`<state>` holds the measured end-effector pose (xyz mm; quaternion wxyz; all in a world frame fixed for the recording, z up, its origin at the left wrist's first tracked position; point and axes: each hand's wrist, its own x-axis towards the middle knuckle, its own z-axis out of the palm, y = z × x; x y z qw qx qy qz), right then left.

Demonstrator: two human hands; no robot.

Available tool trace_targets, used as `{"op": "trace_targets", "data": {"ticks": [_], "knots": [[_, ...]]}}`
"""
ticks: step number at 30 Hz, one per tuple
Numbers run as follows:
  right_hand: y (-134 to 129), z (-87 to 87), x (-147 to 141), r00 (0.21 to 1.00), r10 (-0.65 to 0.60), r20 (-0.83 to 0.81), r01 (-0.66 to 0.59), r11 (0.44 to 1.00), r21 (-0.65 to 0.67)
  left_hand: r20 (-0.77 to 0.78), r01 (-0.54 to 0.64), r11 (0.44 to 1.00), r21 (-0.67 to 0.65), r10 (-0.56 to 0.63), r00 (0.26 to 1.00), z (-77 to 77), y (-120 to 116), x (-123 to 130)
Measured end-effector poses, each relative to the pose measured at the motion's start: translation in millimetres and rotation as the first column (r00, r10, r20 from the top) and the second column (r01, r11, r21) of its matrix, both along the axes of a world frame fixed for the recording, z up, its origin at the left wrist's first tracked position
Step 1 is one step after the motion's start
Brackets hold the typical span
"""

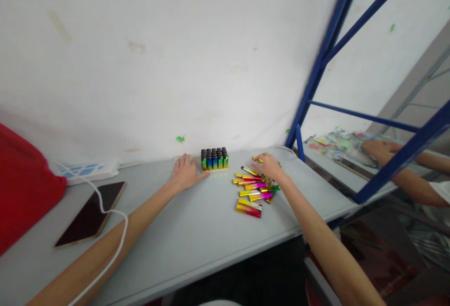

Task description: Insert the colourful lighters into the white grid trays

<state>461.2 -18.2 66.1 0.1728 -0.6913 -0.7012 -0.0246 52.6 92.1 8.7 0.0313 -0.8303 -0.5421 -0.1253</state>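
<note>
Both forearms come closest to the eye, the left one [140, 221] slanting in from the near left and the right one [323, 231] from the near right, with a white cable [125, 228] dangling across the left.

At the far end, the left grip [184, 173] rests palm down, fingers stretched toward the wall [176, 62] and thumb spread wide toward the base of a block of upright lighters [214, 160], close-packed with black tops. That grip stands apart. The right grip [269, 167] arches over the far side of a loose pile of lighters [255, 188], fingers bent down and wrist raised; I cannot tell whether it has pinched one. Two lighters [249, 207] lie side by side at the pile's near edge.

Between the left forearm and the pile there's a wide stretch of grey bench [197, 231] for moving, its near edge rising to the right and its far edge against the wall. Room is tighter leftward, where a phone [84, 221], a power strip [91, 171] and red cloth [28, 189] sit. Rightward, a blue frame [312, 76] bounds it; beyond are another person's hands [379, 149].
</note>
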Motion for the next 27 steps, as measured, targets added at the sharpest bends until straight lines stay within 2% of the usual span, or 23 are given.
{"op": "trace_targets", "data": {"ticks": [3,6,10,12,13,14,16,18,20,22,23,25,27], "knots": [[0,1.3,-20,0.998,0.067,-0.010,-0.068,0.989,-0.129,-0.040,-0.152,0.987,0.047,0.154,0.987,-4.6,-26,-21],[10,8.7,-38,0.995,0.092,-0.027,-0.096,0.971,-0.218,-0.094,-0.190,0.980,-0.057,0.185,0.978,-0.9,-54,-49],[22,16.5,-45,0.992,0.104,-0.066,-0.114,0.978,-0.174,-0.015,-0.080,0.991,-0.106,0.078,0.997,7.1,-89,-87],[22,16.2,-46,0.976,0.113,-0.187,-0.129,0.988,-0.079,0.080,0.050,0.990,-0.132,-0.040,0.996,9.5,-107,-98],[21,15.0,-47,0.942,0.126,-0.310,-0.141,0.990,-0.026,0.135,0.134,0.981,-0.139,-0.115,0.984,10.6,-115,-100],[19,13.3,-50,0.875,0.149,-0.461,-0.157,0.987,0.022,0.185,0.217,0.965,-0.145,-0.189,0.964,11.8,-122,-99],[15,9.8,-58,0.644,0.200,-0.738,-0.208,0.975,0.083,0.263,0.350,0.921,-0.170,-0.300,0.917,14.7,-131,-89],[12,7.9,-73,0.425,0.220,-0.878,-0.286,0.953,0.100,0.312,0.427,0.886,-0.183,-0.359,0.880,18.0,-132,-71],[12,8.3,-91,0.294,0.207,-0.933,-0.345,0.933,0.099,0.337,0.476,0.862,-0.174,-0.402,0.851,20.0,-127,-51],[13,9.7,-110,0.231,0.192,-0.954,-0.369,0.924,0.097,0.365,0.499,0.853,-0.156,-0.420,0.831,18.9,-117,-34],[14,10.1,-118,0.225,0.193,-0.955,-0.369,0.924,0.100,0.378,0.503,0.852,-0.144,-0.422,0.824,16.9,-112,-29],[14,8.6,-131,0.264,0.220,-0.939,-0.343,0.932,0.121,0.404,0.495,0.863,-0.104,-0.418,0.814,10.2,-104,-26],[13,3.8,-139,0.352,0.263,-0.898,-0.279,0.946,0.167,0.429,0.461,0.886,-0.057,-0.395,0.812,1.1,-99,-29]]}}
